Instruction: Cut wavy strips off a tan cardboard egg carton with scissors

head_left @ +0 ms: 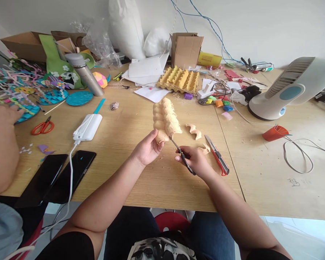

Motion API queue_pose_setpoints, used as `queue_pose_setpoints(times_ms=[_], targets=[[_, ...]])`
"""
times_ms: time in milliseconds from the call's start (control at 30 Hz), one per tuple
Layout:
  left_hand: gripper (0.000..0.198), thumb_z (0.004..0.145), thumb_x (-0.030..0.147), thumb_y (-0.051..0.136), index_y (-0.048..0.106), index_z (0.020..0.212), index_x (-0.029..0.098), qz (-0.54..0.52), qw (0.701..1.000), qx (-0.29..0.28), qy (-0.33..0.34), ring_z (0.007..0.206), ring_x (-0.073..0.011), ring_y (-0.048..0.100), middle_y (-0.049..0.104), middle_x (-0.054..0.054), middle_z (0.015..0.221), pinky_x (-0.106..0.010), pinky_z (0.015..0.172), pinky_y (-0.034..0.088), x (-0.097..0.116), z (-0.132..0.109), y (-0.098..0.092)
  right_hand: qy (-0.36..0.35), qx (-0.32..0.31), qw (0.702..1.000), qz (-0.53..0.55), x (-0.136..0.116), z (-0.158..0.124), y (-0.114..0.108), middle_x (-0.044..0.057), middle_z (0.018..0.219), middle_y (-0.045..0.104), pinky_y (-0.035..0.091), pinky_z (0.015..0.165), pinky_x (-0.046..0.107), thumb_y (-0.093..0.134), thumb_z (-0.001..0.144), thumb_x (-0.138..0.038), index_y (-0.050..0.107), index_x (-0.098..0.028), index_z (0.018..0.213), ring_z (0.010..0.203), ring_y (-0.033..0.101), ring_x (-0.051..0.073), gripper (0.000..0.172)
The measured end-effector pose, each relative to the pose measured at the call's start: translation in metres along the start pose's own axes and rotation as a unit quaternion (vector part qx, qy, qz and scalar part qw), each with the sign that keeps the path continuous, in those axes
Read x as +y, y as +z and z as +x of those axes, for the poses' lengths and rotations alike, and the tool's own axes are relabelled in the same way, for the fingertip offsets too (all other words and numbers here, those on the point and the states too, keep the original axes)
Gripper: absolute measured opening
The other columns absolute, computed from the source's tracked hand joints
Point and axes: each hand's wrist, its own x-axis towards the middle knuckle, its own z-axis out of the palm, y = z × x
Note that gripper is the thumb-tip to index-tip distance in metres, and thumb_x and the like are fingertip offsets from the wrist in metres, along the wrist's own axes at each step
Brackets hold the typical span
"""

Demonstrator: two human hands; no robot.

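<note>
In front of me is a pale, bumpy piece of egg carton (pixel 166 112), two rows of cups wide. My left hand (pixel 148 147) pinches its near left corner between thumb and fingers. In my right hand (pixel 194 159) is a pair of black-handled scissors (pixel 182 155), with blades reaching up to the near edge between the two rows. Trimmed carton scraps (pixel 194 131) lie to the right, another one (pixel 205 149) beside my right hand. Just right of that hand rests a red-and-black utility knife (pixel 217 156). Small crumbs dot the wood around the carton.
A yellow egg tray (pixel 179 80) stands behind. Left are a white power bank (pixel 87 127), phones (pixel 70 177), orange-handled scissors (pixel 42 126) and a steel bottle (pixel 85 74). A white fan (pixel 287 90) and red cup (pixel 276 133) stand right. Another person's arm (pixel 2 148) enters at left.
</note>
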Motion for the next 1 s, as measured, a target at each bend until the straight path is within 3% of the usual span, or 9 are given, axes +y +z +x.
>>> queue_pose_setpoints(times_ms=[233, 500, 767, 1000], targets=[[0.031, 0.082, 0.03, 0.081, 0.071, 0.109, 0.02, 0.026, 0.999, -0.012, 0.037, 0.082, -0.0066, 0.071, 0.075, 0.0, 0.105, -0.009, 0.063, 0.06, -0.0035, 0.0012, -0.0028, -0.001, 0.024, 0.995, -0.093, -0.0009, -0.0012, -0.0002, -0.002, 0.067, 0.059, 0.032, 0.056, 0.026, 0.065, 0.089, -0.053, 0.068, -0.02, 0.098, 0.06, 0.05, 0.014, 0.034], [0.028, 0.083, 0.034, 0.08, 0.07, 0.105, 0.019, 0.042, 0.999, -0.003, 0.032, 0.083, -0.0068, 0.07, 0.074, -0.001, 0.104, -0.009, 0.065, 0.059, -0.0043, 0.001, -0.0027, -0.002, 0.013, 0.996, -0.084, -0.0013, -0.0013, -0.0004, -0.001, 0.069, 0.062, 0.034, 0.058, 0.026, 0.064, 0.089, -0.055, 0.068, -0.021, 0.098, 0.061, 0.051, 0.015, 0.035], [0.042, 0.077, 0.035, 0.085, 0.066, 0.112, 0.025, 0.132, 0.977, -0.056, 0.155, 0.095, -0.0108, 0.069, 0.072, -0.001, 0.114, -0.013, 0.066, 0.057, -0.006, -0.0006, 0.0, 0.005, 0.016, 0.997, -0.069, 0.0012, 0.0015, 0.0001, 0.0, 0.074, 0.063, 0.036, 0.059, 0.026, 0.062, 0.089, -0.054, 0.066, -0.021, 0.105, 0.066, 0.055, 0.016, 0.037], [0.039, 0.079, 0.04, 0.083, 0.068, 0.11, 0.023, 0.1, 0.988, -0.048, 0.107, 0.096, -0.0112, 0.069, 0.072, -0.002, 0.114, -0.012, 0.065, 0.057, -0.006, -0.0004, -0.0021, -0.001, 0.03, 0.992, -0.12, -0.0018, 0.0013, -0.0013, -0.001, 0.071, 0.062, 0.032, 0.058, 0.027, 0.064, 0.088, -0.054, 0.065, -0.021, 0.108, 0.062, 0.052, 0.015, 0.039]])
